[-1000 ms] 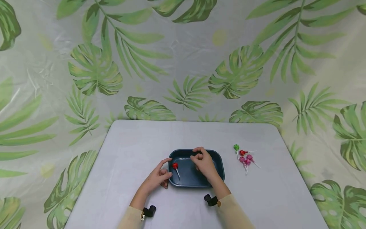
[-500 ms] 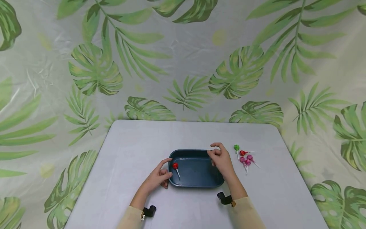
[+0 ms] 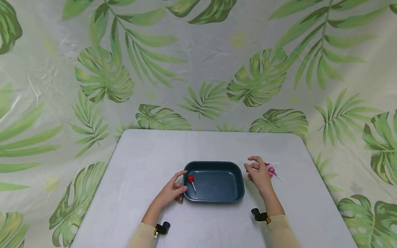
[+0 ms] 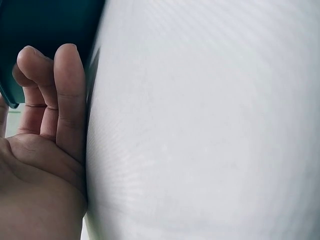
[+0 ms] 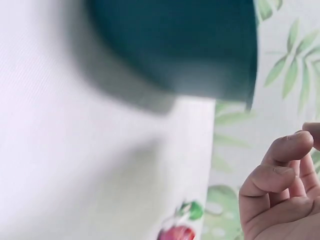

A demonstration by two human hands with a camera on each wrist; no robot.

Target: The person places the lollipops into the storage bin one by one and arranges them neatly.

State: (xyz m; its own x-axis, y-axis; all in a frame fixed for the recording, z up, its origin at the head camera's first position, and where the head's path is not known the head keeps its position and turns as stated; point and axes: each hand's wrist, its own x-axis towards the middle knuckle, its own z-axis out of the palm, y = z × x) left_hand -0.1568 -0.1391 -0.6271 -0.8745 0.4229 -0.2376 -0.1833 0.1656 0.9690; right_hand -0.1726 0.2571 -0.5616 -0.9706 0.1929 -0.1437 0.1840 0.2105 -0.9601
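Observation:
A dark blue rectangular tray [image 3: 214, 200] stands on the table, holding one red lollipop [image 3: 191, 179] near its left end. My left hand [image 3: 169, 194] holds the tray's left side, index finger and thumb at the rim; in the left wrist view its other fingers [image 4: 70, 100] are bent by the outer wall. To the right of the tray, my right hand [image 3: 260, 175] is in the air with loosely bent fingers and holds nothing. Behind it lie pink lollipops [image 3: 271, 170] and a red one [image 3: 267, 164], partly hidden. The right wrist view shows a green lollipop [image 5: 191, 210], blurred.
The white table [image 3: 149, 151] extends around the tray on all sides. Behind its far edge hangs a cloth [image 3: 211, 69] printed with green leaves. Each wrist carries a small black camera, one by the left sleeve [image 3: 142, 236].
My right hand has moved right, from above the tray to beside the loose lollipops, covering some of them. The left hand, the tray and the red lollipop in it have stayed put.

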